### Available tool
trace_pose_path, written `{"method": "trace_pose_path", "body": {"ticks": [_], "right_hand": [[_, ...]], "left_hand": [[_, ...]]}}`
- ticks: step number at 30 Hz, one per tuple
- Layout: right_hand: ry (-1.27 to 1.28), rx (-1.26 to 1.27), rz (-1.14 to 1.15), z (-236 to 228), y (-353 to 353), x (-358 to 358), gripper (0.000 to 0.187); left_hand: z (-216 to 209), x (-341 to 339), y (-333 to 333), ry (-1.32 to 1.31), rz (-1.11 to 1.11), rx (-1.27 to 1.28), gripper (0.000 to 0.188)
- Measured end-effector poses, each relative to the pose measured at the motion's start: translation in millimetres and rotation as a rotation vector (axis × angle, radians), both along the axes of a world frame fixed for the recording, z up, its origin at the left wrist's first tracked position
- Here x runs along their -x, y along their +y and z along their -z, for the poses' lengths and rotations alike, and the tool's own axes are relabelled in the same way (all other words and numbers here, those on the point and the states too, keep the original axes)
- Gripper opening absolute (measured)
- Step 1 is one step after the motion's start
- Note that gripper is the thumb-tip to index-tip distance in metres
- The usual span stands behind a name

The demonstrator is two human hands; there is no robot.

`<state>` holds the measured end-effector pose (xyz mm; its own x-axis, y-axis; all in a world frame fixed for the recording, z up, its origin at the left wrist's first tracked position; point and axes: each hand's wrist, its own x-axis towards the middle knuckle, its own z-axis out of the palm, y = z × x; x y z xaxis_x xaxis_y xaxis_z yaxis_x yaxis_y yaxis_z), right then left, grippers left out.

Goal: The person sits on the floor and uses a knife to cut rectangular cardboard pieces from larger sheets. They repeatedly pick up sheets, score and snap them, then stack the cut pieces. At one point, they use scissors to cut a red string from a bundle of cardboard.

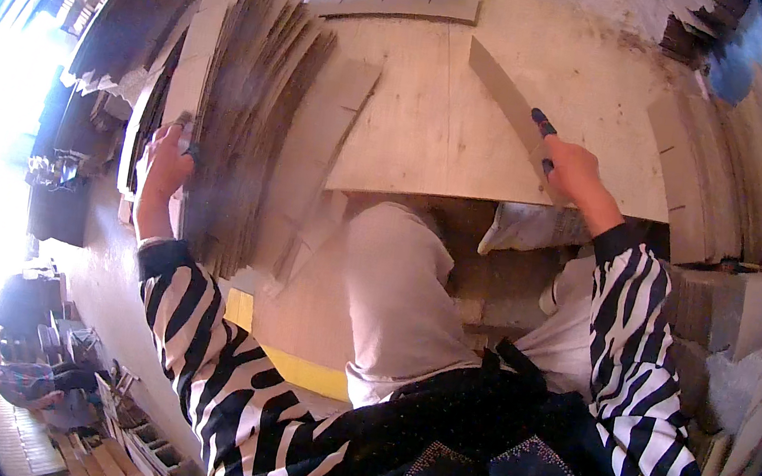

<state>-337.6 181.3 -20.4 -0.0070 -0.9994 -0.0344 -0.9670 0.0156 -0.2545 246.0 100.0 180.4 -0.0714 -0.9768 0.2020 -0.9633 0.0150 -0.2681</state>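
"Fingers (543,122) of the right hand (576,170) clamped on a cardboard strip (506,91), over the desk (407,116)!"
"Left hand (167,160)?"
"At the cardboard stack (234,108); can't tell its grip."
"And the strip?"
"Light, fairly stiff, I'd judge; pinch its long edges."

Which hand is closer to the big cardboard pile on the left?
Left. The left hand is at the left edge of the pile; the right hand is well right of it, holding a strip.
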Motion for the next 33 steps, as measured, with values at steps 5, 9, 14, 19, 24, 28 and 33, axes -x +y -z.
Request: {"method": "trace_pose_path", "body": {"ticks": [5,9,14,19,24,28,33], "right_hand": [[0.060,0.112,0.058,-25.9,5.6,1.9,0.026],[-0.007,0.156,-0.018,-17.4,2.5,-24.8,0.026],[0.034,0.082,-0.018,-21.4,5.5,-26.0,0.025],[-0.037,0.230,-0.093,-17.1,5.1,-22.6,0.024],[-0.221,0.537,-0.223,-20.1,-0.4,-42.9,0.023],[-0.288,0.619,-0.302,-28.8,0.9,-69.0,0.022],[-0.100,0.420,-0.246,-2.4,-5.1,-60.3,0.029]], "left_hand": [[41.8,121.0,2.5,0.317,0.330,0.308,0.048],[164.3,159.5,-3.8,0.133,0.248,0.219,0.039],[228.4,168.6,-30.0,0.020,-0.051,-0.016,0.036],[236.7,173.0,-32.4,0.019,0.172,0.020,0.027],[209.1,209.7,-16.4,0.430,0.213,0.021,0.019],[225.0,265.5,5.5,1.120,0.294,-0.340,0.026],[240.9,298.3,7.7,1.335,0.193,-0.445,0.028]]}}
